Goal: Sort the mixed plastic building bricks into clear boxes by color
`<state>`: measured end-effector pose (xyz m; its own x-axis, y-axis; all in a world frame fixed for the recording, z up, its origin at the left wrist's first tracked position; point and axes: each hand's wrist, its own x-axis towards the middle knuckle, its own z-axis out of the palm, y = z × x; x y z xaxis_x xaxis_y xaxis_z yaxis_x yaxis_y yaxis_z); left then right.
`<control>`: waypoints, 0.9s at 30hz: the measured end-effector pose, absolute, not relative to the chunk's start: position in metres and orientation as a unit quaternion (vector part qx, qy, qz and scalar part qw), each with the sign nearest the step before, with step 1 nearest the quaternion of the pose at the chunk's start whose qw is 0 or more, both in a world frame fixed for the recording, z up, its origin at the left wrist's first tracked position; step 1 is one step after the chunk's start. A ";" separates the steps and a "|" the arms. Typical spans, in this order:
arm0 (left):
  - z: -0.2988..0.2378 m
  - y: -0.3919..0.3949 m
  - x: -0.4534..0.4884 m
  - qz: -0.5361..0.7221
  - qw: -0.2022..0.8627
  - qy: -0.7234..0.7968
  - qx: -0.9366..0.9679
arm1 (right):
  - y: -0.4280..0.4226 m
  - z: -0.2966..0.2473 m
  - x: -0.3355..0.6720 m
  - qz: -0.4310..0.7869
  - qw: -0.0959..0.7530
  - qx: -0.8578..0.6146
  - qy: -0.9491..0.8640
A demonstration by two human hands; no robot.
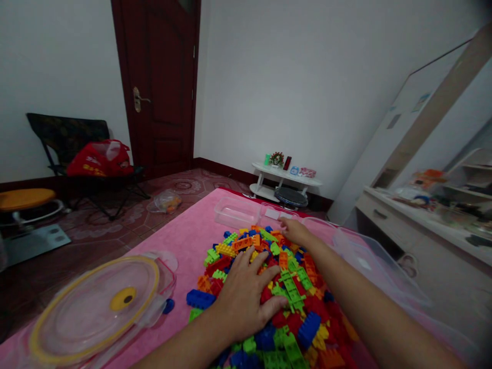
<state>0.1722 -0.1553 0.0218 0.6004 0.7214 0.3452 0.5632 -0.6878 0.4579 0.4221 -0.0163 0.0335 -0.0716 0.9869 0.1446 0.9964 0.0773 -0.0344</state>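
Note:
A big heap of toy building bricks [294, 289] in red, green, blue, orange and yellow lies on a pink-covered table. My left hand [249, 287] rests palm down on the heap, its fingers spread and nothing gripped. At the heap's far right edge is my right hand [295, 231], fingers bent and close together; what they hold, if anything, is hidden. Just beyond it lies a clear tray with a white patch [272, 213]. Left of that stands a clear rectangular box [237, 212]. A single blue brick [200, 298] sits at the heap's left side.
A clear round-topped lid with a yellow rim [156, 277] covers the table's left front. Large clear plastic [378, 266] lies along the right edge, beside a white cabinet [434, 266]. Behind are a low white stand [286, 176] and a folding chair with a red bag [102, 159].

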 end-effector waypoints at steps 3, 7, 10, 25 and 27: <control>0.022 -0.155 0.173 0.258 0.150 0.363 0.883 | -0.014 0.027 0.422 -0.008 0.040 -0.664 -0.746; 0.022 -0.155 0.173 0.257 0.144 0.362 0.884 | -0.021 0.030 0.420 -0.003 0.032 -0.656 -0.754; 0.022 -0.155 0.173 0.260 0.143 0.362 0.884 | -0.027 0.033 0.418 0.001 0.027 -0.650 -0.760; 0.027 -0.157 0.170 0.248 0.148 0.355 0.889 | -0.042 0.047 0.412 0.005 -0.005 -0.644 -0.765; 0.032 -0.157 0.169 0.274 0.141 0.361 0.880 | -0.043 0.053 0.405 -0.011 0.005 -0.655 -0.755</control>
